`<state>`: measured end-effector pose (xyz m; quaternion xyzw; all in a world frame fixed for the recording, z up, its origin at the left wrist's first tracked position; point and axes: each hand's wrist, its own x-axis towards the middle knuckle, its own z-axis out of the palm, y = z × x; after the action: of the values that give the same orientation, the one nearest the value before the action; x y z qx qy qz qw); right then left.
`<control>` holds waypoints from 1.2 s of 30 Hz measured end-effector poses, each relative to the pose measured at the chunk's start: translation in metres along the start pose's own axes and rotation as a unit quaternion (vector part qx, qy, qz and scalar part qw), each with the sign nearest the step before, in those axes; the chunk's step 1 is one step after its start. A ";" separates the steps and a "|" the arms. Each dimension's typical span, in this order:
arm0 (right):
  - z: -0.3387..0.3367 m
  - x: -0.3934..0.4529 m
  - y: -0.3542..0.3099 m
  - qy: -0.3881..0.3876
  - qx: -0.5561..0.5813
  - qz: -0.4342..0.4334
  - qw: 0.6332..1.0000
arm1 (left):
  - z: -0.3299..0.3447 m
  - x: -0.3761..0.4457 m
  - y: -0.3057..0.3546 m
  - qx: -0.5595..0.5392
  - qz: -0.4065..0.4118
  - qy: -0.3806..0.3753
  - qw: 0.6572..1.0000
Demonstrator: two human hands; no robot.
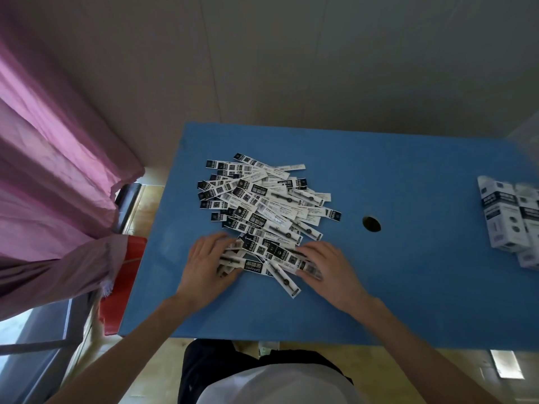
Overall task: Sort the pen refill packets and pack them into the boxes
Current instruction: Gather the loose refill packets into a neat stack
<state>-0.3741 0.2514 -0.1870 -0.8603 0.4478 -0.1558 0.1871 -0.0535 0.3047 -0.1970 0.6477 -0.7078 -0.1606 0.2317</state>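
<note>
Blue worktop [408, 301] filling the middle, with one round hole [371, 223] right of centre. Pink curtain [52, 170] hanging at the left, a red object [122, 284] just beside the worktop's left edge.

Heap of pen refill packets [262, 205] spread loose on the left half of the worktop, black-and-white strips crossing at all angles, overlapping; too many and too tangled to count, several dozen at a guess. None inside any container.

White-and-dark boxes [507, 217] lying at the far right edge, well apart from the heap; at least two side by side, more partly cut off by the frame, exact count unclear. Contents not visible.

Left hand [208, 263] at the near-left corner of the heap, palm down, fingers [217, 239] fairly straight and a little apart, resting on the nearest packets. Right hand [328, 268] at the near-right corner, palm down too, fingers [306, 250] extended and slightly spread, pressing on packets; a few strips lying between both hands.
</note>
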 end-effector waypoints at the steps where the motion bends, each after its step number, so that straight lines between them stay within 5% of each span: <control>1: -0.003 -0.003 0.000 0.006 0.009 0.013 1.000 | -0.003 -0.003 -0.003 0.012 -0.001 -0.002 1.000; 10: -0.007 -0.038 0.012 -0.050 -0.028 0.085 0.995 | -0.014 -0.023 -0.029 0.051 0.030 -0.038 0.998; 21: -0.008 0.016 0.000 -0.039 -0.029 0.012 0.999 | -0.014 0.026 -0.020 0.029 0.020 -0.032 0.999; 25: -0.008 -0.003 -0.003 0.020 0.006 0.107 0.994 | -0.012 0.009 -0.025 0.008 -0.027 -0.025 0.999; 28: -0.003 -0.028 -0.012 -0.013 0.030 0.172 0.985 | -0.008 -0.011 -0.031 0.001 -0.055 -0.040 0.998; 31: 0.021 -0.037 -0.023 -0.069 -0.013 0.182 0.981 | 0.006 -0.020 -0.024 0.023 -0.057 -0.052 0.997; 36: 0.043 -0.014 -0.042 -0.029 0.019 0.186 0.982 | 0.024 -0.003 0.010 -0.029 -0.078 -0.045 0.996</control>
<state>-0.3334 0.2929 -0.2066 -0.7622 0.5915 -0.1021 0.2424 -0.0749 0.3065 -0.2123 0.6861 -0.6600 -0.2273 0.2048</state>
